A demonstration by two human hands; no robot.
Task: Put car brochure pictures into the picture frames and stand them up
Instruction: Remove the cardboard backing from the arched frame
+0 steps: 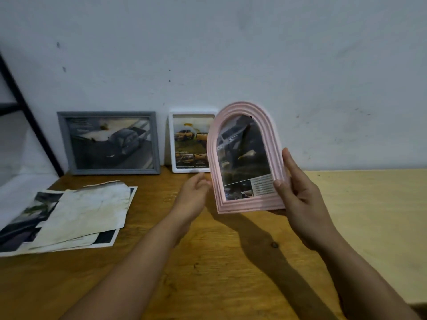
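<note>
Head view, and the right hand [302,197] is holding the pink arched frame [248,158] up off the tabletop [231,262], thumb lying across the lower right of its front and fingers going behind it, so it is grasping the frame by that side. The left hand [195,195] is hovering just beside the frame's lower left edge with its fingers loosely extended and gripping nothing; whether the fingertips are brushing the frame I cannot tell. The frame is already carrying a car brochure picture, dark and glossy, with a block of small print at the bottom right that is too blurred to read. Back along the far edge of the tabletop two frames are already standing against the wall [231,54]: the grey frame [108,143] with a dark pickup picture, and the white frame [190,142] showing yellow trucks, its lower caption unreadable too. No brand name is coming through anywhere. So by my reckoning two are done, the third is loaded and only waiting to be stood up, likely at the far edge beside the white one. Near the left edge the loose brochure pages [69,218] are lying in a ragged pile, leftovers as far as I can judge.
</note>
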